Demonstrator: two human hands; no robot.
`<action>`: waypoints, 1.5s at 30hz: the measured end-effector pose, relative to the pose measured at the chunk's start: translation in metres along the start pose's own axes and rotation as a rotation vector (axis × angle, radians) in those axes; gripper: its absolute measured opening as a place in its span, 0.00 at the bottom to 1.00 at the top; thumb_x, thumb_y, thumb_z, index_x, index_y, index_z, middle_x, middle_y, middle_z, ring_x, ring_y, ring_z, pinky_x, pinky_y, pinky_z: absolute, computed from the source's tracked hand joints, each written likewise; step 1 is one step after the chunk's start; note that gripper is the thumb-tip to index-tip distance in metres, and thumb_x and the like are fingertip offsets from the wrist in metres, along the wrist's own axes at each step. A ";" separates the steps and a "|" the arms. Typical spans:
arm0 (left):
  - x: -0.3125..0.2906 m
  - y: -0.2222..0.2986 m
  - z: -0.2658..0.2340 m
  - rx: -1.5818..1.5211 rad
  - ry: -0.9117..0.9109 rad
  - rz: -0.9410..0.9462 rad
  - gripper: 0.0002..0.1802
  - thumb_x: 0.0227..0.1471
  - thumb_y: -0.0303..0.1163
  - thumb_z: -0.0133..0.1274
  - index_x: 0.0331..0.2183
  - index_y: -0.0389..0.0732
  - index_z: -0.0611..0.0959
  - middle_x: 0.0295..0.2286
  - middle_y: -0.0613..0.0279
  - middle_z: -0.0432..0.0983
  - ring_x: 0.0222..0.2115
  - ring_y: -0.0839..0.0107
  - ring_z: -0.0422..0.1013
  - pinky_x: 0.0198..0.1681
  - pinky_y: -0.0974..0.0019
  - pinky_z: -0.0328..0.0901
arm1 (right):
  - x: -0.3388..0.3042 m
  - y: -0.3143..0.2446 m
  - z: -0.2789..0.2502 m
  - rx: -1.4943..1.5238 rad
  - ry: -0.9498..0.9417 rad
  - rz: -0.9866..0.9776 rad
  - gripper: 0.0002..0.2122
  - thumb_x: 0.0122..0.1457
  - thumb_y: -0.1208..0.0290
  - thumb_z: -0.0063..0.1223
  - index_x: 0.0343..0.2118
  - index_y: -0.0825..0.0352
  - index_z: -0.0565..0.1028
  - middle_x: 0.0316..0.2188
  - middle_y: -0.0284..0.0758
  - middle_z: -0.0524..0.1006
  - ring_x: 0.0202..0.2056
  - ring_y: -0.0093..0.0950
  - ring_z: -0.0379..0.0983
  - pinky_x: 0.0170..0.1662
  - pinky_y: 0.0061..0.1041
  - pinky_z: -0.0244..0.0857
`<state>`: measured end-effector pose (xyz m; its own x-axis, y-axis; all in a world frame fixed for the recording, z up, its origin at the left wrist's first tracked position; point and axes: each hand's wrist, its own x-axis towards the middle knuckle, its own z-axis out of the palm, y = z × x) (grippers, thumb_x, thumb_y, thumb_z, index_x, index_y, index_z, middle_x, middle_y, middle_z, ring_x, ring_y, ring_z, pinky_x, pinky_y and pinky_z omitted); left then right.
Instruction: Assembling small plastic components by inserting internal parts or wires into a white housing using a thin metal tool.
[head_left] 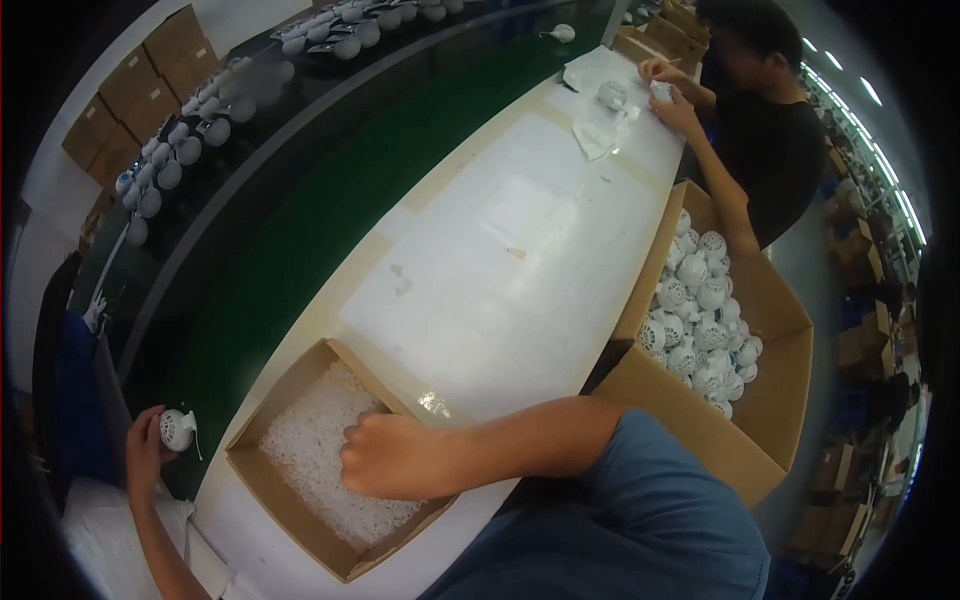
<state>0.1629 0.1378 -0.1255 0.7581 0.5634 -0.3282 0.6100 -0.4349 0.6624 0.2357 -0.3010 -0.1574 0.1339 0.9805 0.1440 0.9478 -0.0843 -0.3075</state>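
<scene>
My right hand [395, 455] reaches in from the right on a bare forearm with a blue sleeve. It rests in an open cardboard box [262, 478] filled with small white plastic pieces [305, 440]. Its fingers are curled shut in the pile, and what they hold is hidden. My left hand [143, 447] is at the far left, beside the green belt, holding a round white vented shell [177, 430] with a thin tail. The two hands are well apart, with the box's left wall between them.
A long white table [500, 260] runs beside a green conveyor [300, 230]. A big carton [770, 400] of white vented shells stands to the right. Another person [770, 130] handles a shell at the far end. Rows of white shells [190, 150] and brown cartons [130, 90] lie beyond the belt.
</scene>
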 end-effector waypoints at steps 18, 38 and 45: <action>-0.016 -0.028 0.007 0.675 -0.058 0.483 0.45 0.31 0.14 0.65 0.57 0.42 0.74 0.52 0.52 0.72 0.54 0.52 0.69 0.60 0.57 0.63 | 0.011 0.008 -0.007 0.281 0.013 -0.081 0.04 0.45 0.81 0.59 0.25 0.74 0.78 0.23 0.50 0.79 0.30 0.48 0.80 0.35 0.43 0.74; -0.147 0.115 0.128 -0.743 -0.417 0.610 0.21 0.58 0.33 0.58 0.51 0.36 0.76 0.42 0.58 0.78 0.44 0.66 0.76 0.49 0.62 0.71 | 0.016 0.011 -0.051 1.037 0.704 0.318 0.08 0.60 0.85 0.58 0.42 0.73 0.77 0.42 0.41 0.84 0.41 0.24 0.81 0.44 0.22 0.75; -0.149 0.113 0.142 -0.762 -0.524 0.645 0.20 0.57 0.30 0.59 0.50 0.36 0.78 0.44 0.57 0.78 0.48 0.66 0.74 0.53 0.61 0.67 | 0.015 0.010 -0.041 1.243 0.594 0.301 0.09 0.62 0.82 0.58 0.44 0.73 0.77 0.44 0.44 0.83 0.45 0.25 0.80 0.49 0.23 0.74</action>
<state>0.1517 -0.0947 -0.0973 0.9935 -0.0538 0.1007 -0.0946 0.1046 0.9900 0.2586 -0.2948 -0.1195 0.6785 0.7072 0.1988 0.0330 0.2410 -0.9700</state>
